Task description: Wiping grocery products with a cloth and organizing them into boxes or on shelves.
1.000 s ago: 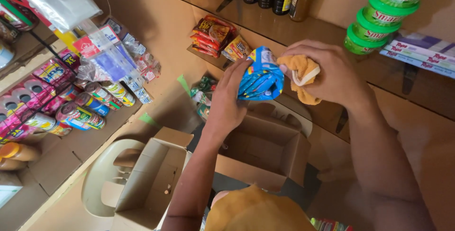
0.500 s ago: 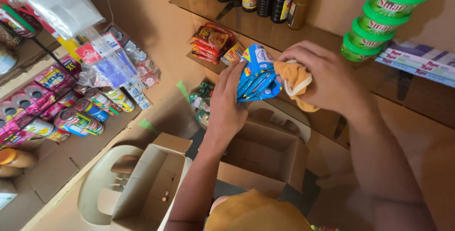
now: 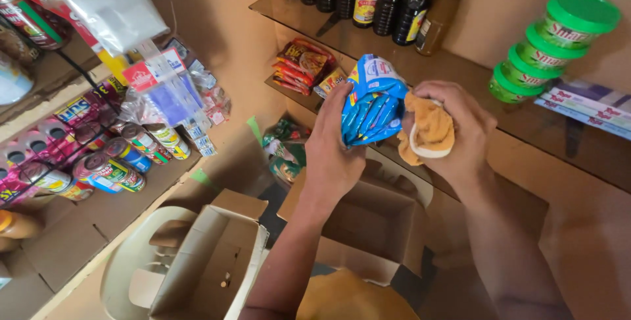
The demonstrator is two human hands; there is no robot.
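Two hands: blue packet [image 3: 372, 103], orange cloth [image 3: 430, 129].

Blue packet [image 3: 372, 103] with white top, orange cloth [image 3: 430, 129], green-lidded tubs [image 3: 559, 37]

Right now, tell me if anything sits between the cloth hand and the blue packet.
Nothing visible does. The left hand holds the blue packet upright, and the right hand presses an orange cloth against the packet's side. Only the cloth lies between that hand and the packet.
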